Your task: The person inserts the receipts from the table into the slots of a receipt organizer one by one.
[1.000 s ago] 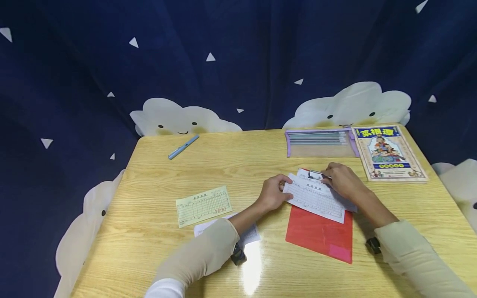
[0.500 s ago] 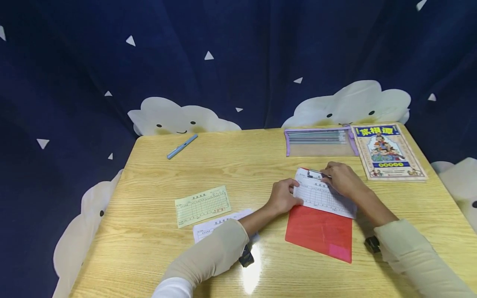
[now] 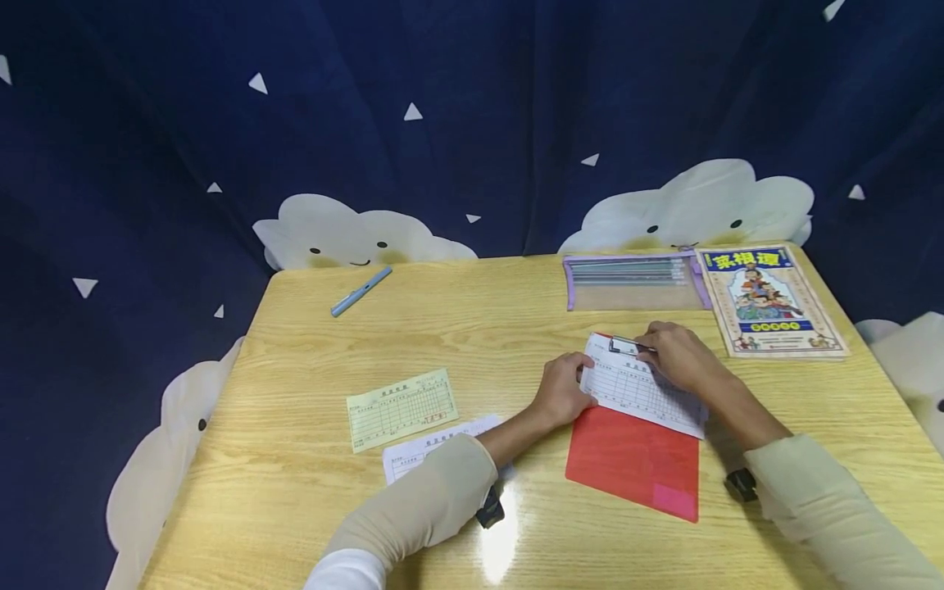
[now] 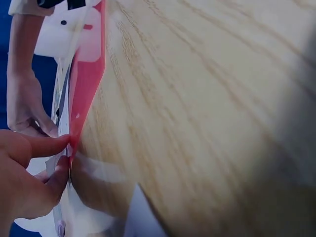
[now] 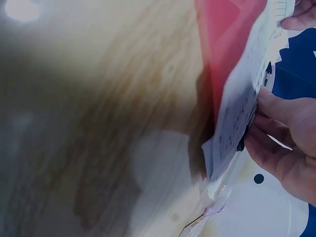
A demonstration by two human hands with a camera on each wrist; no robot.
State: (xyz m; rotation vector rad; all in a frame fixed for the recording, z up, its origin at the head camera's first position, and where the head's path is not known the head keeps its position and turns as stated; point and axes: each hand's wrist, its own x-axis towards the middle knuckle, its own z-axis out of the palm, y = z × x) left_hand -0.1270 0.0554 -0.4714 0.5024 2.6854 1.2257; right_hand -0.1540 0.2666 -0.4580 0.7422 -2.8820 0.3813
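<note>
A red clipboard [image 3: 627, 459] lies slightly turned on the table, its metal clip [image 3: 622, 346] at the far end. White printed slips [image 3: 634, 397] cover its upper half, one overlapping another, and their top edges sit by the clip. My left hand [image 3: 558, 389] pinches the left edge of the slips between thumb and fingers; the left wrist view shows this pinch [image 4: 61, 148] close to the red board. With my right hand [image 3: 678, 356] I grip the clip from its right side. In the right wrist view the thumb and fingers close round the dark clip [image 5: 247, 131].
To the left lie a yellow slip [image 3: 401, 410] and a white slip [image 3: 416, 451], partly under my left sleeve. A blue pen [image 3: 361, 292] is near the back edge. A mesh pencil case [image 3: 630, 297] and a book [image 3: 770, 307] stand behind the clipboard.
My left hand has moved right with the upper white slip, which now lies straighter over the other paper at the clip. My right hand has stayed on the clip.
</note>
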